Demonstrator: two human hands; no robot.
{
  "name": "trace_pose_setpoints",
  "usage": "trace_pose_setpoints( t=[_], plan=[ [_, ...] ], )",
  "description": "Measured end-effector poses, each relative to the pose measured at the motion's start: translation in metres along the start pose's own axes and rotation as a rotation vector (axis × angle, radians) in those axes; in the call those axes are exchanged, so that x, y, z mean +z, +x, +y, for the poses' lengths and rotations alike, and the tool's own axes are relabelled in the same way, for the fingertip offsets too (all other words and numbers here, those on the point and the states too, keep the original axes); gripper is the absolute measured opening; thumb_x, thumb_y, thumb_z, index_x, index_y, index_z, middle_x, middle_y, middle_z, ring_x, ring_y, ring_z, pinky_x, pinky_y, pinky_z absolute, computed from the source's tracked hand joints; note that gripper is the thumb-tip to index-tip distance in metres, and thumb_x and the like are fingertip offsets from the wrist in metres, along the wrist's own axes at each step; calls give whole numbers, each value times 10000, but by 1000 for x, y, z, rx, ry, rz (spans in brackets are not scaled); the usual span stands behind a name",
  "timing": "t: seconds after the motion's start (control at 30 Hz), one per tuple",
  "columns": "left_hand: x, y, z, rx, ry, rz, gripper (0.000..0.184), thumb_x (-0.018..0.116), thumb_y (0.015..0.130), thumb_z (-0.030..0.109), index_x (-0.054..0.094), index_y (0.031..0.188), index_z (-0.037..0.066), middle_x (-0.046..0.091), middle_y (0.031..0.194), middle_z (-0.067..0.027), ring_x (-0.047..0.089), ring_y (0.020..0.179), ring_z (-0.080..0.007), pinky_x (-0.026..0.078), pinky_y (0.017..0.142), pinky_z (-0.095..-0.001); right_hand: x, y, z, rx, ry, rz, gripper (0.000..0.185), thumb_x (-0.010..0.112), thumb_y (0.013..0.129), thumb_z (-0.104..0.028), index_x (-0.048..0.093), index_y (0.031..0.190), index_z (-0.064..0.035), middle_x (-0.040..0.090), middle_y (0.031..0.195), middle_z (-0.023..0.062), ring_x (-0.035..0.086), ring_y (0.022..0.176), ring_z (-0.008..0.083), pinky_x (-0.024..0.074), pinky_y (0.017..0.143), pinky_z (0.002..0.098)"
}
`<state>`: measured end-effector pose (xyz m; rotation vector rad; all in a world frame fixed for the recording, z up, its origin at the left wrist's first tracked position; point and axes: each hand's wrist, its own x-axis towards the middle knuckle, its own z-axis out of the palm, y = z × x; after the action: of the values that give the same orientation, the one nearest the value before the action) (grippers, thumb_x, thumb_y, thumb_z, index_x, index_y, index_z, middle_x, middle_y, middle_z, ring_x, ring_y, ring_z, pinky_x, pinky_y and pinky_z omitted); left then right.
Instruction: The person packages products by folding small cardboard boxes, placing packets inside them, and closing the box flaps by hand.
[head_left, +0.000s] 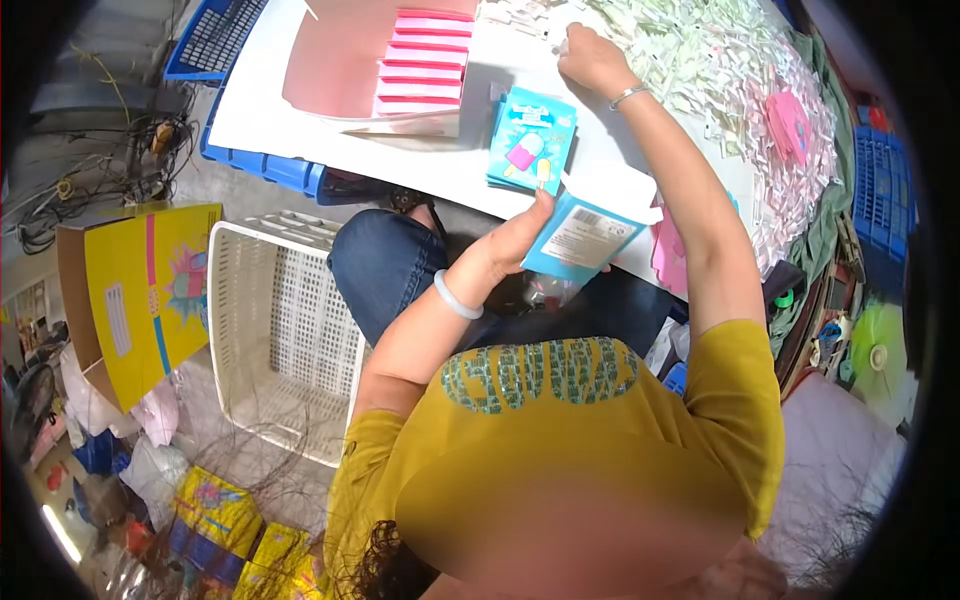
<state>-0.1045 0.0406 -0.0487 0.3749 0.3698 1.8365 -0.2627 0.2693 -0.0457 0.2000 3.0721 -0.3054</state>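
Note:
My left hand (515, 235) is wrapped round a small blue carton (585, 238), its white flaps standing open at the top and a barcode panel facing up. At the near edge of the heap of small white and green packets (690, 60), the fingers of my right hand (597, 62) are pressed together; what is between them is too small to make out. A stack of blue cartons with popsicle pictures (533, 140) lies on the white table (350, 150) between my hands. Pink cartons (668, 250) lie partly behind my right forearm.
A large pink-lined box (335, 70) holding a row of pink cartons stands at the table's left. Another pink piece (788, 128) lies on the heap. A white plastic crate (285, 330) and a yellow cardboard box (150, 290) stand on the left floor. A green fan (878, 357) is at right.

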Motion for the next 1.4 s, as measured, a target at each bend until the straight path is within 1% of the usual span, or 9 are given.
trace_pose_setpoints(
  t=[0.17, 0.33, 0.43, 0.63, 0.77, 0.8, 0.97, 1.13, 1.4],
  plan=[
    [-3, 5, 0, 59, -54, 3, 968, 393, 808, 748, 305, 1420, 3, 485, 1335, -211, 571, 1125, -354, 485, 933, -488, -27, -17, 49, 63, 495, -71, 217, 537, 827, -195, 578, 915, -1, 626, 874, 113, 606, 783, 228, 484, 743, 345],
    [12, 6, -2, 23, 26, 133, 986, 373, 799, 769, 329, 1405, -7, 531, 1272, -224, 599, 1077, -367, 505, 905, -481, -124, -126, -2, -110, 1917, -133, 209, 467, 913, -195, 547, 857, -10, 599, 848, 106, 611, 911, 228, 468, 882, 381],
    [14, 5, -14, -28, 9, 88, 961, 380, 813, 750, 345, 1395, -15, 530, 1279, -222, 597, 1081, -365, 511, 902, -477, -126, -169, -21, -311, 1827, -258, 242, 437, 929, -225, 528, 916, -1, 638, 949, 159, 598, 1016, 239, 426, 978, 379],
    [47, -9, -32, -81, 44, 127, 1073, 455, 722, 810, 327, 1398, -15, 515, 1267, -263, 580, 1078, -432, 509, 898, -526, -93, -218, -21, -330, 1604, -181, 363, 424, 979, -271, 600, 1006, 45, 662, 1069, 154, 608, 986, 171, 489, 863, 319],
    [53, -15, -47, -96, -3, 111, 1077, 475, 708, 813, 329, 1396, -2, 514, 1263, -262, 575, 1090, -432, 509, 901, -525, -101, -251, -27, -247, 1436, -214, 279, 565, 876, -236, 528, 1051, -22, 634, 1097, 129, 551, 1069, 168, 431, 917, 304],
    [53, -16, -48, -89, 0, 95, 1077, 478, 706, 813, 324, 1399, 3, 510, 1267, -262, 572, 1094, -433, 508, 904, -526, -98, -256, -24, -263, 1357, -225, 384, 662, 834, -215, 566, 1180, -80, 591, 1098, 30, 568, 1046, 171, 440, 933, 302],
    [65, -22, -56, 17, 42, 136, 1049, 452, 724, 798, 357, 1385, -11, 539, 1246, -250, 590, 1082, -399, 517, 886, -485, -109, -280, -20, -382, 971, -96, 412, 651, 773, -141, 574, 1174, -86, 538, 1200, 74, 462, 1194, 186, 360, 1027, 339],
    [62, -28, -63, -6, 78, 64, 1082, 489, 683, 807, 372, 1384, -8, 522, 1283, -230, 573, 1121, -380, 486, 938, -464, -108, -290, -5, -398, 1222, -48, 213, 637, 843, -151, 622, 1042, -77, 564, 1151, 69, 513, 1115, 195, 378, 985, 337],
    [56, -38, -76, -46, 102, 119, 1180, 570, 583, 836, 354, 1384, -3, 500, 1276, -272, 544, 1142, -418, 463, 980, -500, -106, -317, -31, -241, 952, -45, 59, 644, 836, -61, 620, 809, -15, 554, 899, 27, 532, 894, 127, 406, 816, 260]
  ],
)
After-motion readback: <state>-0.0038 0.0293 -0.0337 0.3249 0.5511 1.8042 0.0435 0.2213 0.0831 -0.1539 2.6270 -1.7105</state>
